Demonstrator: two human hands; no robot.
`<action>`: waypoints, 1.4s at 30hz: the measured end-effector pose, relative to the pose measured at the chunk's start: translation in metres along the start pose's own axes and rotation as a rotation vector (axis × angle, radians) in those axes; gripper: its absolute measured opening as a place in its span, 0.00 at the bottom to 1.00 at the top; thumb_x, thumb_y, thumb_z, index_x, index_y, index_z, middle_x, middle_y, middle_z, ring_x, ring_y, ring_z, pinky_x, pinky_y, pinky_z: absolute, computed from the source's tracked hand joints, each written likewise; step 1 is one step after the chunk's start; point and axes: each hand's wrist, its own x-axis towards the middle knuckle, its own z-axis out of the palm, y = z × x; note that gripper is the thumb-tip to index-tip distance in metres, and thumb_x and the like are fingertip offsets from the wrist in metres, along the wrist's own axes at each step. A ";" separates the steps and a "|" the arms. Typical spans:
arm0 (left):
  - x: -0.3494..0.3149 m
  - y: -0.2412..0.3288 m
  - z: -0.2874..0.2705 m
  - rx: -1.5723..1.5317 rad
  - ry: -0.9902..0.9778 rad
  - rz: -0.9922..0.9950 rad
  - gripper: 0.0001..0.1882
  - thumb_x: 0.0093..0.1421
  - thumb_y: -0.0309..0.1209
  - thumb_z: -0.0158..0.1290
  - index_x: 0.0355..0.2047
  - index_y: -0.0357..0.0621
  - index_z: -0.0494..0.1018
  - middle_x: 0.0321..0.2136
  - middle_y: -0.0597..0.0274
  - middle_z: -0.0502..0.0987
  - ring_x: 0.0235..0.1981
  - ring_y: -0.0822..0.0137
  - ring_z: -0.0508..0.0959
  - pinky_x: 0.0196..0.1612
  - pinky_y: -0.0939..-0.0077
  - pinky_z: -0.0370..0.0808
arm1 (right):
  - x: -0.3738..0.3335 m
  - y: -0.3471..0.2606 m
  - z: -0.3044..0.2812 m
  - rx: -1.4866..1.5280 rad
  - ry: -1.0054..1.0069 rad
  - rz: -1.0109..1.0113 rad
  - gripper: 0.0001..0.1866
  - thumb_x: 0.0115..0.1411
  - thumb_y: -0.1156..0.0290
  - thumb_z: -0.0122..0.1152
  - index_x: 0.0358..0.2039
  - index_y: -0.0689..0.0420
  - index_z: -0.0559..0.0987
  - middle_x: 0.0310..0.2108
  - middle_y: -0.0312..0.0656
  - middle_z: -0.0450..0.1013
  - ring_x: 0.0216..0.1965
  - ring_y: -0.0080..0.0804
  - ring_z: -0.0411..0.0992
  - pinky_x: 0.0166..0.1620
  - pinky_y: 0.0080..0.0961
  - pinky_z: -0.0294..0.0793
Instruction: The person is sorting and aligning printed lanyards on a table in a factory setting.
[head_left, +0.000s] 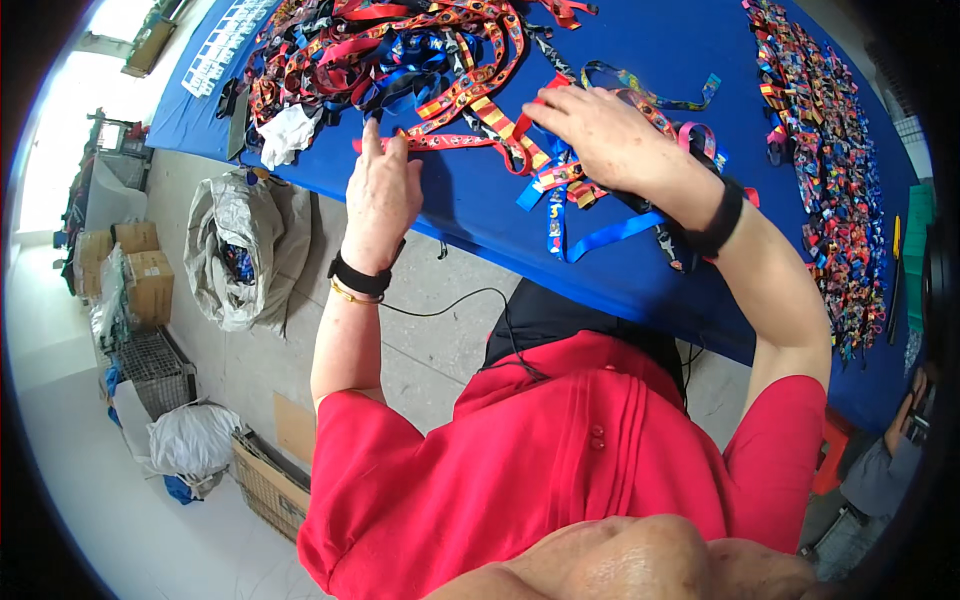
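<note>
My left hand (385, 195) is at the table's near edge, its fingers stretched out over one end of a pink-red printed strap (440, 143). That strap runs right from my fingertips and loops back below my right hand. My right hand (610, 135) reaches across a small tangle of printed straps, fingers together and bent over a plain red strap (522, 124). Its thumb is hidden. From the tangle, a bright blue strap (610, 235) curves out towards the near edge, beside a yellow-and-red patterned strap (497, 120).
A large heap of mixed straps (390, 60) lies on the blue-covered table (440, 205), with a white cloth (288, 135) beside it. Rows of colourful straps (820, 170) line the right side. A white sack (245, 240) and cartons (145, 275) stand left. A person (890, 470) is at lower right.
</note>
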 end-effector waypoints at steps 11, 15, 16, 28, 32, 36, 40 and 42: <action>-0.007 0.074 0.000 -0.161 -0.242 0.246 0.28 0.59 0.40 0.60 0.59 0.44 0.71 0.62 0.49 0.68 0.60 0.50 0.71 0.56 0.56 0.72 | -0.111 -0.020 -0.020 0.009 -0.041 -0.047 0.24 0.60 0.79 0.51 0.59 0.54 0.74 0.59 0.47 0.69 0.62 0.44 0.67 0.65 0.46 0.60; -0.002 0.067 0.006 -0.121 -0.228 0.132 0.27 0.60 0.37 0.59 0.58 0.39 0.70 0.62 0.47 0.67 0.60 0.46 0.70 0.56 0.56 0.72 | -0.134 -0.022 -0.020 0.025 -0.053 0.006 0.25 0.61 0.81 0.50 0.59 0.51 0.75 0.60 0.45 0.69 0.64 0.43 0.64 0.67 0.47 0.58; -0.002 0.070 0.005 -0.120 -0.233 0.139 0.27 0.60 0.37 0.59 0.58 0.39 0.70 0.62 0.47 0.67 0.60 0.46 0.70 0.56 0.56 0.72 | -0.137 -0.023 -0.020 0.015 -0.043 0.007 0.26 0.60 0.82 0.50 0.59 0.50 0.75 0.60 0.45 0.69 0.64 0.42 0.64 0.67 0.48 0.58; 0.006 0.134 0.011 -0.360 -0.278 0.609 0.31 0.51 0.17 0.50 0.58 0.45 0.72 0.58 0.57 0.74 0.60 0.50 0.71 0.60 0.60 0.70 | -0.154 -0.028 -0.012 0.057 0.068 -0.075 0.20 0.59 0.74 0.52 0.50 0.46 0.82 0.60 0.45 0.70 0.65 0.45 0.64 0.69 0.57 0.52; -0.002 0.136 -0.003 -0.212 -0.230 0.546 0.33 0.51 0.16 0.50 0.60 0.45 0.70 0.61 0.57 0.71 0.63 0.53 0.69 0.64 0.57 0.67 | -0.166 -0.023 -0.007 0.044 0.083 -0.035 0.20 0.58 0.73 0.52 0.50 0.46 0.83 0.60 0.44 0.70 0.66 0.43 0.63 0.69 0.57 0.52; -0.020 0.146 -0.010 -0.355 -0.261 0.684 0.35 0.48 0.17 0.51 0.61 0.44 0.69 0.62 0.55 0.69 0.65 0.54 0.68 0.66 0.56 0.64 | -0.163 -0.025 -0.010 0.063 0.113 -0.074 0.21 0.59 0.75 0.52 0.51 0.47 0.82 0.60 0.45 0.70 0.65 0.43 0.64 0.69 0.57 0.53; -0.037 0.145 0.000 -0.339 -0.299 0.691 0.35 0.48 0.17 0.51 0.60 0.41 0.69 0.61 0.53 0.70 0.64 0.54 0.69 0.67 0.55 0.63 | -0.168 -0.025 -0.009 0.069 0.132 -0.049 0.21 0.59 0.75 0.51 0.52 0.50 0.81 0.58 0.43 0.72 0.64 0.38 0.65 0.71 0.50 0.52; -0.038 0.144 0.003 -0.341 -0.318 0.684 0.34 0.48 0.17 0.51 0.59 0.40 0.69 0.60 0.52 0.71 0.64 0.54 0.69 0.67 0.55 0.63 | -0.173 -0.020 -0.004 0.046 0.113 -0.037 0.20 0.60 0.76 0.51 0.52 0.55 0.80 0.55 0.42 0.75 0.62 0.35 0.68 0.71 0.46 0.53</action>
